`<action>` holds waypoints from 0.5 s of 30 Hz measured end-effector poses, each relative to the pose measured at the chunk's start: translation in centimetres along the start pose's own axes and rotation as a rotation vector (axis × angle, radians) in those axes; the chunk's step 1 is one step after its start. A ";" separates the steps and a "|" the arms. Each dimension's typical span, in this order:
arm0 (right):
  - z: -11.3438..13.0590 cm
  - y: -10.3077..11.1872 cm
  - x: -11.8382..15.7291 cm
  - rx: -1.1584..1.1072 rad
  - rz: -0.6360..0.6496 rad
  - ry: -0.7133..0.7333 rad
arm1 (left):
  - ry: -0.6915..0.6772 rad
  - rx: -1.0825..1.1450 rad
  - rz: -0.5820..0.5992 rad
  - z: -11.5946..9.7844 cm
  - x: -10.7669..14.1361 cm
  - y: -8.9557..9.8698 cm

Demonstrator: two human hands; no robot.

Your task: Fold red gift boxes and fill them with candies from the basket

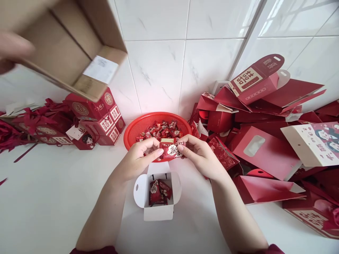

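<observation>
Between my two hands I hold a red wrapped candy (171, 149) printed "Sweet Sugar", just over the near rim of a red plastic basket (132, 123). My left hand (141, 153) pinches its left end, my right hand (200, 155) its right end. Many similar small red candies (165, 130) lie in the basket. Below my hands stands a white-lined gift box (159, 213) with its flaps spread. Inside it are several red candy packets (159, 191). The undersides of my fingers are partly hidden.
Another person's hand (14, 49), blurred, holds a brown cardboard box (71, 46) at the upper left. Finished-looking red gift boxes (106, 123) stand along the tiled wall (156, 70). Unfolded red boxes (267, 151) pile up on the right. A red ribbon (25, 153) lies at left.
</observation>
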State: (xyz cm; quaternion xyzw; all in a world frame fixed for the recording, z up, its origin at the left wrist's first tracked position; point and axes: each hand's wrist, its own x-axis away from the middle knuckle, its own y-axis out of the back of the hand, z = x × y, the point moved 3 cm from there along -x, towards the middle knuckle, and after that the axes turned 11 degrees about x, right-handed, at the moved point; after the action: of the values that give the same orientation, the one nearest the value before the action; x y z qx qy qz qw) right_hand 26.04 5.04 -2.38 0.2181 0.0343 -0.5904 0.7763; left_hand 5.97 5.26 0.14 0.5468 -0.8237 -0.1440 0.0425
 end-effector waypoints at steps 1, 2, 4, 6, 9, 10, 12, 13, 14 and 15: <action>0.0 0.1 0.0 -0.001 -0.011 0.003 | 0.008 -0.022 -0.001 0.1 0.0 0.0; -0.1 0.2 0.0 0.011 -0.015 0.004 | 0.012 -0.035 -0.002 0.1 0.0 0.1; 0.0 0.5 0.1 0.060 -0.017 0.008 | 0.014 -0.034 -0.011 0.2 0.0 0.2; 0.2 1.0 0.3 0.120 -0.028 0.010 | 0.001 -0.013 -0.040 0.1 0.0 0.6; 0.7 1.5 0.6 0.203 -0.053 0.011 | -0.029 -0.028 -0.110 -0.2 0.3 1.4; 0.8 1.5 0.7 0.229 -0.040 0.012 | -0.042 -0.045 -0.133 -0.4 0.5 1.7; 0.9 0.8 0.9 0.263 0.071 0.033 | -0.071 -0.076 -0.171 -0.7 0.9 2.2; 0.8 0.1 1.0 0.278 0.159 0.052 | -0.086 -0.084 -0.185 -0.9 1.1 2.4; 0.6 -0.6 1.1 0.298 0.239 0.069 | -0.098 -0.088 -0.194 -1.1 1.2 2.6; 0.4 -1.2 1.2 0.329 0.295 0.082 | -0.107 -0.090 -0.200 -1.3 1.4 2.6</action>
State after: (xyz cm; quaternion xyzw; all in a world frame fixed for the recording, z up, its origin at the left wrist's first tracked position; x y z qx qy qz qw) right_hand 25.15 3.54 -2.76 0.3680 -0.0631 -0.4589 0.8062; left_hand 3.38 4.65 2.02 0.6152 -0.7589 -0.2134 0.0086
